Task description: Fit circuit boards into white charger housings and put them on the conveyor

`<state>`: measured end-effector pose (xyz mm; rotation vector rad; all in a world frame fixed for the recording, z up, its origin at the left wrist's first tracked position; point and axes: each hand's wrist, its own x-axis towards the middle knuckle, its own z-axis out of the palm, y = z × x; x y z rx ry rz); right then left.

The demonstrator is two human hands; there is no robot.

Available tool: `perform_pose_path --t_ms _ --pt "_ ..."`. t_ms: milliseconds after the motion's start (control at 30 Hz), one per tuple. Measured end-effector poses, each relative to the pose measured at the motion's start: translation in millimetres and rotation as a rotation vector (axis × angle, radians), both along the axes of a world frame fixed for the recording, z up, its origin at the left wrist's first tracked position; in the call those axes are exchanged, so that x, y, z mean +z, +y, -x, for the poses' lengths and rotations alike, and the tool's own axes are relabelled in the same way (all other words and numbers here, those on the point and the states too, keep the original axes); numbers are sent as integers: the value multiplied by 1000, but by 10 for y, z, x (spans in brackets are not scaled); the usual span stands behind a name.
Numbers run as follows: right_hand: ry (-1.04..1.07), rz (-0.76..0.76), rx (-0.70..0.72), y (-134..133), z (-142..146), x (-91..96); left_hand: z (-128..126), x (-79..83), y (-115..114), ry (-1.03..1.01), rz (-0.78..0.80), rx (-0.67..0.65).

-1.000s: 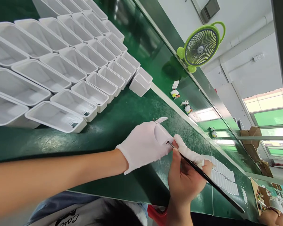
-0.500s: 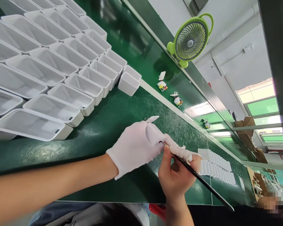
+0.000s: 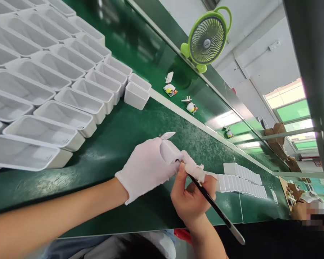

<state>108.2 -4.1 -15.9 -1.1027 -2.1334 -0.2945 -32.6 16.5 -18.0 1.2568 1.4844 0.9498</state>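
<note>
My left hand, in a white glove, is closed around a small white plastic housing. A flat white prong plate sticks out beyond the glove's fingers; how it joins the housing is hidden. My right hand has white coverings on some fingers and a bare thumb. It grips black tweezers with a silvery rear end pointing down to the right. Their tip meets a small dark spot at the housing's near end, where the fingers of both hands come close together. What lies inside the housing cannot be seen.
Many open white plastic cases stand in rows on the green table at left. Rows of white pieces lie at right. Small circuit assemblies and a green fan are at the back. Another person sits at far right.
The whole view has shifted, so the table items sit further left. Both hands keep their grips. The tweezers' rear end appears further left, while their tip stays at the housing.
</note>
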Motion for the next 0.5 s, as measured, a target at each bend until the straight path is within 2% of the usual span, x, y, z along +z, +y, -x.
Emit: perform_pose_path --t_ms 67,133,233,300,400,500 --pt "137 14 -1 -14 11 16 9 9 0 2 27 6" --pt "266 189 28 -42 -17 90 18 17 2 -13 55 -3" --pt "485 406 47 -29 -197 319 28 26 -1 -9 68 7" --pt "504 475 45 117 -406 531 26 37 -15 9 81 18" --pt "349 521 -45 668 -732 825 -1 60 -57 -1 96 3" --pt "196 609 -116 1493 -859 890 -60 63 -94 -16 107 -31"
